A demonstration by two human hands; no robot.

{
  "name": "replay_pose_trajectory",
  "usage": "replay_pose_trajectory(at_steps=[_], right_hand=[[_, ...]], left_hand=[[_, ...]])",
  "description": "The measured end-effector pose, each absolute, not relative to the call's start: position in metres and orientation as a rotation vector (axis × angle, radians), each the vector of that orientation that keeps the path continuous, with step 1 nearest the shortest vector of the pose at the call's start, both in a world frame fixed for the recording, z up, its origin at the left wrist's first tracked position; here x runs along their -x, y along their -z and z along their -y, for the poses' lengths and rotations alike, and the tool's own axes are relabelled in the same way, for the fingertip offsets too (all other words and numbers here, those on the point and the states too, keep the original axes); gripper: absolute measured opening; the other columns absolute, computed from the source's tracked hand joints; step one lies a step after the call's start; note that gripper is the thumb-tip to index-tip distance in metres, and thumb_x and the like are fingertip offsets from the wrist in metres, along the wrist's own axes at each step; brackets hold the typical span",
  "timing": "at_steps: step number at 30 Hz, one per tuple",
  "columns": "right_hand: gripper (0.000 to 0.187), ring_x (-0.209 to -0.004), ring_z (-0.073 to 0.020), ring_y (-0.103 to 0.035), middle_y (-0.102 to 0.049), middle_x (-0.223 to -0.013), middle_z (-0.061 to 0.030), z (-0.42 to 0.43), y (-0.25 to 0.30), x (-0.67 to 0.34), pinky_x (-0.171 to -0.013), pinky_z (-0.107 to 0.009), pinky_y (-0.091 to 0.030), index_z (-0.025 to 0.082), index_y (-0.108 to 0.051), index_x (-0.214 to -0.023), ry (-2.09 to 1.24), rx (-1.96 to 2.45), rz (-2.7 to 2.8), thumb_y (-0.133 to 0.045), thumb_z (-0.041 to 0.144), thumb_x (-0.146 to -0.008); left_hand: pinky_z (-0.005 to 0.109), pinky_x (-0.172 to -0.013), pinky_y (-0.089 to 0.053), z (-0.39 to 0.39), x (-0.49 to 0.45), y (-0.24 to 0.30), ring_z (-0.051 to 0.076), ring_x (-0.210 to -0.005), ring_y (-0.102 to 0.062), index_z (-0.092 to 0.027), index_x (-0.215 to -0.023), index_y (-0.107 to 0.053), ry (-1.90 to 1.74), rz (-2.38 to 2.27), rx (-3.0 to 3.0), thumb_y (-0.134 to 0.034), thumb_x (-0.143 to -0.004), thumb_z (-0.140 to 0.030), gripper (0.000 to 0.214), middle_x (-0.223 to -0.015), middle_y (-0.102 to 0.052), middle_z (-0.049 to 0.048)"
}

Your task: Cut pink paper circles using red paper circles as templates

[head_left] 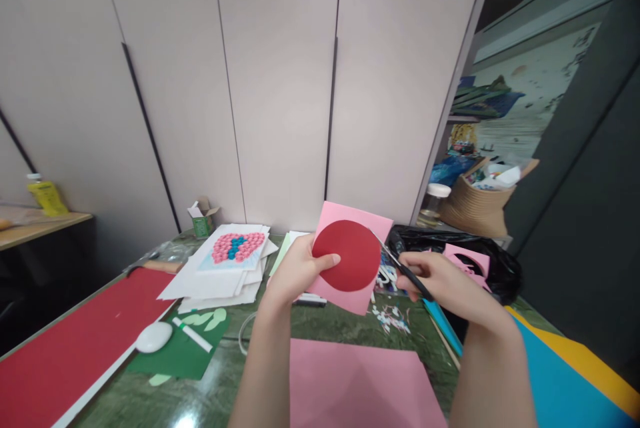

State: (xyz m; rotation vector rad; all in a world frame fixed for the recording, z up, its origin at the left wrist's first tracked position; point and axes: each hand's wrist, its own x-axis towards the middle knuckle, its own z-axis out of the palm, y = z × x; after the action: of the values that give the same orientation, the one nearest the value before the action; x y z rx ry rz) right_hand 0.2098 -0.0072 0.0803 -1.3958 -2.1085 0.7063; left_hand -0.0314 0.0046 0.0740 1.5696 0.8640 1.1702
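Observation:
My left hand pinches a red paper circle together with a pink paper sheet behind it, thumb on the red face. The pink corners stick out around the circle. In my right hand is a pair of scissors with dark handles. Their blades reach the upper right edge of the circle, against the pink paper; how far apart the blades are is hard to make out. Below, a larger pink sheet lies on the green table, near small paper scraps.
On the left lie red paper, a white mouse, a marker on green paper, and stacked white sheets. At right are a black bag with pink offcuts, a jar and blue paper.

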Motion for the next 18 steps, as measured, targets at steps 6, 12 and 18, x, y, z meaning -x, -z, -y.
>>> replay_pose_trajectory(at_steps=[6, 12, 18], right_hand=[[0.016, -0.052, -0.0088, -0.032, -0.038, -0.055, 0.0053, 0.0075, -0.0791, -0.2091, -0.047, -0.021, -0.023, 0.019, -0.043, -0.063, -0.809, 1.435, 2.074, -0.055, 0.027, -0.068], [0.020, -0.051, -0.0095, -0.034, -0.039, -0.054, 0.0050, 0.0088, -0.0816, -0.2072, -0.047, -0.021, -0.026, 0.019, -0.047, -0.064, -0.737, 1.439, 2.051, -0.059, 0.035, -0.065], [0.021, -0.054, -0.0095, -0.030, -0.032, -0.056, 0.0052, 0.0098, -0.0833, -0.2067, -0.047, -0.021, -0.024, 0.019, -0.038, -0.062, -0.714, 1.448, 2.113, -0.054, 0.031, -0.071]], left_hand=[[0.028, -0.066, -0.045, -0.0055, 0.0330, -0.0712, 0.019, -0.077, -0.060, -0.014, -0.082, -0.060, -1.116, -0.898, -1.664, -0.057, -0.069, -0.016, 0.013, -0.083, -0.066, 0.0049], [0.028, -0.065, -0.045, -0.0025, 0.0326, -0.0730, 0.020, -0.076, -0.061, -0.015, -0.080, -0.059, -1.070, -0.947, -1.697, -0.056, -0.069, -0.017, 0.012, -0.083, -0.067, 0.0050], [0.029, -0.066, -0.046, -0.0028, 0.0324, -0.0723, 0.021, -0.077, -0.062, -0.015, -0.082, -0.060, -1.078, -0.959, -1.717, -0.055, -0.069, -0.018, 0.014, -0.085, -0.067, 0.0061]])
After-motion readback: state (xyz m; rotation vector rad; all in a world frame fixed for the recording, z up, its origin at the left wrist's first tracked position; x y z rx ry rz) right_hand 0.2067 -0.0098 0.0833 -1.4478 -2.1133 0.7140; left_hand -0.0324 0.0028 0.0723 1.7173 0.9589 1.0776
